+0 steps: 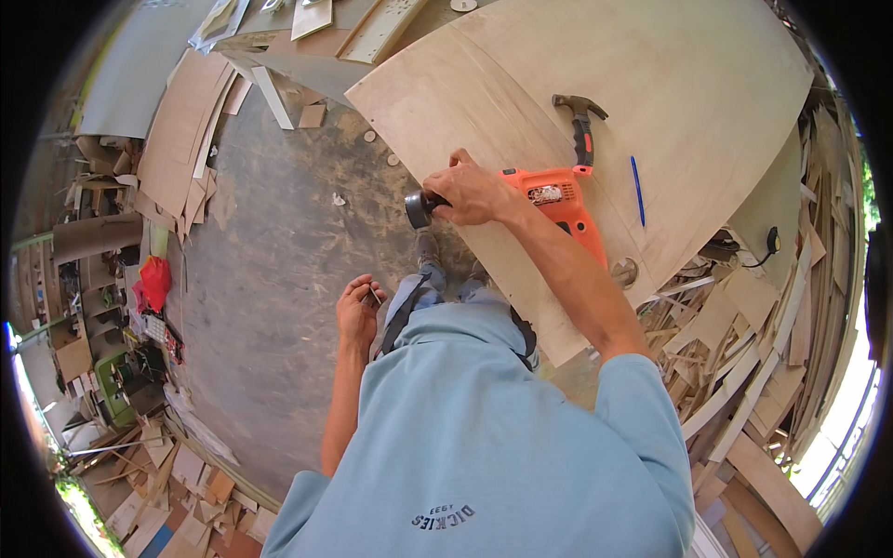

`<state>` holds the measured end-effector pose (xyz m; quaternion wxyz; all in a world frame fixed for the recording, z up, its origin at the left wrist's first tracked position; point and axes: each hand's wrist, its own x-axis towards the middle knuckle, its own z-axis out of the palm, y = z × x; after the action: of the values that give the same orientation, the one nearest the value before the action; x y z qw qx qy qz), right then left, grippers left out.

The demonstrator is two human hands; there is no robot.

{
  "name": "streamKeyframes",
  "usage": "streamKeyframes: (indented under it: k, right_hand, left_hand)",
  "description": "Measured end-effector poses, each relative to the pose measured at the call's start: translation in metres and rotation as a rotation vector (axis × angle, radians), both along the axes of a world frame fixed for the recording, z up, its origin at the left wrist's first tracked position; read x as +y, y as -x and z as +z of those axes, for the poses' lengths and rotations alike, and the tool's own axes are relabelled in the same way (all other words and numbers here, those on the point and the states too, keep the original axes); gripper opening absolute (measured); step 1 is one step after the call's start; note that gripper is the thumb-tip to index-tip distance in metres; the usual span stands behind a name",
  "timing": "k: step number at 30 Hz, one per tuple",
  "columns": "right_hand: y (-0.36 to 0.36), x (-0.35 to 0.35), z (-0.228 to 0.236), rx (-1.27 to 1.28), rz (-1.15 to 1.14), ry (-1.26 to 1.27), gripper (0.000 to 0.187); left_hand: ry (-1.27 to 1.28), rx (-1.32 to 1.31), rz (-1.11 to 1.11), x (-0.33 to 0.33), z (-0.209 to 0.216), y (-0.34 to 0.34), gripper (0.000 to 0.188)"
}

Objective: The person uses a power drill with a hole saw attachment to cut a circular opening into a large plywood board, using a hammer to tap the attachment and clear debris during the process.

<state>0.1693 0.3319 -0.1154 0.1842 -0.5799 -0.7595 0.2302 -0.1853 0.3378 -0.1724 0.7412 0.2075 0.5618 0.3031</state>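
My right hand is closed around a short black cylinder at the left edge of a plywood sheet. Right beside that wrist lies an orange power tool, partly hidden under my forearm; whether the cylinder joins it I cannot tell. Lower and to the left, my left hand hangs over the floor, fingers curled on a small thin metallic piece whose kind is unclear. A claw hammer with a black and red grip rests on the sheet, and a blue pen lies to its right.
A wood disc sits near the sheet's lower edge. Wood offcuts pile up on the right, more scraps at lower left. Brown panels lean at the left, near a red bag. Small discs lie on the grey floor.
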Motion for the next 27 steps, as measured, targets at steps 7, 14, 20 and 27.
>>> streamKeyframes:
  k: [7, 14, 20, 27]
  right_hand:
    - [0.0, 0.008, 0.007, -0.073, -0.01, 0.152, 0.016]
    - [-0.006, -0.001, -0.009, -0.123, -0.067, -0.161, 0.04]
    - [0.003, -0.008, 0.013, -0.381, -0.128, -0.02, 0.043]
    - [0.0, -0.022, 0.002, -0.341, -0.22, -0.153, 0.034]
  left_hand:
    - [-0.023, -0.004, 0.007, 0.0, 0.004, -0.001, 0.016]
    - [-0.084, -0.014, 0.029, 0.0, 0.008, -0.014, 0.016]
    - [-0.191, 0.015, 0.025, 0.007, 0.011, -0.016, 0.017]
    - [-0.286, 0.024, -0.003, 0.023, 0.029, -0.026, 0.021]
